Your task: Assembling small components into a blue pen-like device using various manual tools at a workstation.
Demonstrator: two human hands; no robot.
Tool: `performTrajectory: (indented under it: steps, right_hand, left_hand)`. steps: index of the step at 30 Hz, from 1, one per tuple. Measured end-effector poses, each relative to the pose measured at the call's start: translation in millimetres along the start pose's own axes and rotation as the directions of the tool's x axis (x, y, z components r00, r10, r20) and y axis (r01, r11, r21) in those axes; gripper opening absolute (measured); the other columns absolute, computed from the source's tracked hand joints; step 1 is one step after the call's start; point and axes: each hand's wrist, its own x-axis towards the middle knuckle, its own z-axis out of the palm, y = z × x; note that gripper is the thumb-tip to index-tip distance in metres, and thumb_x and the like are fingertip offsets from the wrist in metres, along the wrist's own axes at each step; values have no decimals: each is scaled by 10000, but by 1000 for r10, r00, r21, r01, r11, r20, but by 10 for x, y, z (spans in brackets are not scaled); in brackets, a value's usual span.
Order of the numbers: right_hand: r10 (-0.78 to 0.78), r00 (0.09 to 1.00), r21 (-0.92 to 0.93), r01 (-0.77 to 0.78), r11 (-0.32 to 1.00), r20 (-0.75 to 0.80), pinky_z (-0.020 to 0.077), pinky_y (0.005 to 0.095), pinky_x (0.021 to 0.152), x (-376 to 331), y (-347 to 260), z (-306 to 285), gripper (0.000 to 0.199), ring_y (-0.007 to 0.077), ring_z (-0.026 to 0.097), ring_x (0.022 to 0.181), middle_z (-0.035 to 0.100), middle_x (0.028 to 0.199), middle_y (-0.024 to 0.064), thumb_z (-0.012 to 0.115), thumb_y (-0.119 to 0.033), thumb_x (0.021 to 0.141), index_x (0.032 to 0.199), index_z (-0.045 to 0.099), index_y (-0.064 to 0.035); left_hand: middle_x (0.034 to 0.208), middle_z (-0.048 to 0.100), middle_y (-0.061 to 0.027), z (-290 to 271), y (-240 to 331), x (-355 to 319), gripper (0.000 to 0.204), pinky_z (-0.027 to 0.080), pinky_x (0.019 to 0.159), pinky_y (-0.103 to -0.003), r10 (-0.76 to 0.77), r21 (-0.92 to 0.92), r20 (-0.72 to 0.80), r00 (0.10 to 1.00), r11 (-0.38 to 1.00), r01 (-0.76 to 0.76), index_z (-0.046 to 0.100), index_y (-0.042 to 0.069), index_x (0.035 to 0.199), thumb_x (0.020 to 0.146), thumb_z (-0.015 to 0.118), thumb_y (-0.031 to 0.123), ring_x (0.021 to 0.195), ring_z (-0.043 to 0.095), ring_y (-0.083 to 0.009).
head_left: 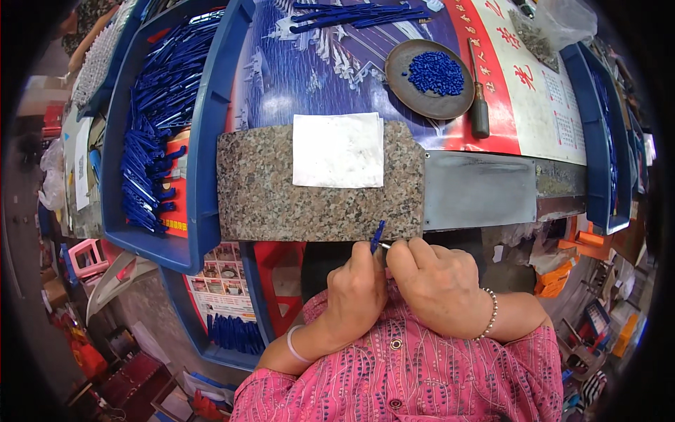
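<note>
Close together at the near edge of the granite slab (256, 184), my two hands are in front of my chest. My left hand (357, 290) is closed round a slim blue plastic piece (379, 232), whose end sticks up past the fingers. My right hand (441, 287) is closed too, pinching a thin metal tool (384, 245) whose tip meets the blue piece; its handle is hidden in the fist. A white folded sheet (337, 151) lies on the slab. Beyond it a round brown plate (404, 91) bears a heap of small blue pellets (437, 73).
A blue tray (206, 141) of slim blue pieces stands at the left. A lower tray (263, 295) holds more. Right of the plate lies a screwdriver (479, 112). Loose blue pieces (358, 15) lie at the back. Another blue tray (594, 141) stands at the right, past a grey metal plate (479, 190).
</note>
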Motion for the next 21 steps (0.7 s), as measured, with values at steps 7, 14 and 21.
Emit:
performTrajectory:
  steps: [7,14,21]
  right_hand:
    - [-6,1000,-39,7,999,8,412,293,417,-5,3,30,133,159,528,505,448,635,37,568,-118,682,749,464,-71]
    - [3,1000,-32,-3,999,9,411,295,414,10,0,35,134,157,532,502,445,629,32,570,-117,680,744,459,-76]
    - [12,998,19,-13,1000,56,411,316,416,35,-19,-11,142,187,553,516,467,646,52,566,-88,681,733,434,-85]
  left_hand:
    - [564,519,-179,45,-45,-19,125,417,420,-427,25,2,-1,1000,1000,-25,421,-3,820,838,539,32,488,546,-361]
    - [566,516,-166,32,-23,-5,147,426,422,-420,10,52,14,1000,999,-11,419,-6,823,809,562,30,488,551,-350]
    - [566,518,-161,20,-14,-5,166,434,428,-419,57,89,-24,998,995,-54,424,-14,837,795,575,40,500,559,-349]
